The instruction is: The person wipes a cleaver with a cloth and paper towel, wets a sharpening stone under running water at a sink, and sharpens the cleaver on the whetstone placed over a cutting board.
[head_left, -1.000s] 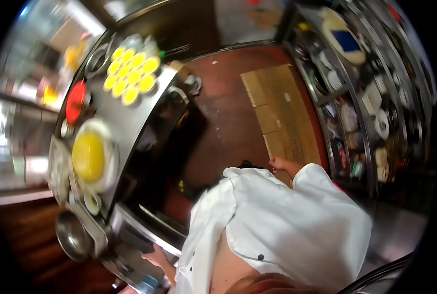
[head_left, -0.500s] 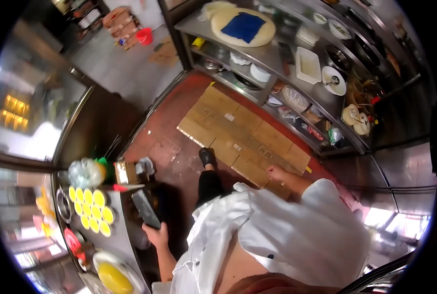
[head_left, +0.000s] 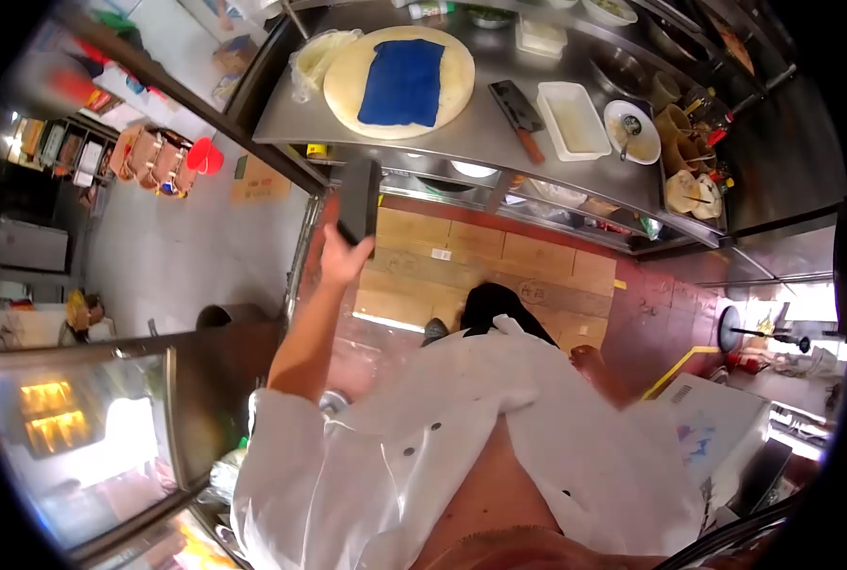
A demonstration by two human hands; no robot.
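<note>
My left hand (head_left: 344, 256) is closed round the lower end of a dark grey rectangular block (head_left: 359, 201), held upright in front of the steel counter (head_left: 480, 142). The block's kind does not show clearly. Low by my right side, my right hand (head_left: 587, 359) hangs over the floor with fingers curled and no object visible in it. A cleaver (head_left: 516, 109) with a brown handle lies on the counter. To its left, a folded blue cloth (head_left: 402, 83) rests on a round pale cutting board (head_left: 341, 102).
On the counter stand a white rectangular tub (head_left: 573, 122), a white plate (head_left: 631, 131) with a spoon, and brown containers (head_left: 682, 138). Flattened cardboard (head_left: 528, 256) covers part of the red floor. A glass-fronted cabinet (head_left: 81, 437) is at left; a red bucket (head_left: 205, 156) stands beyond the doorway.
I have turned and come closer to the counter. My left hand has risen with the dark block from beside the side table towards the counter's front edge. My right hand stays low.
</note>
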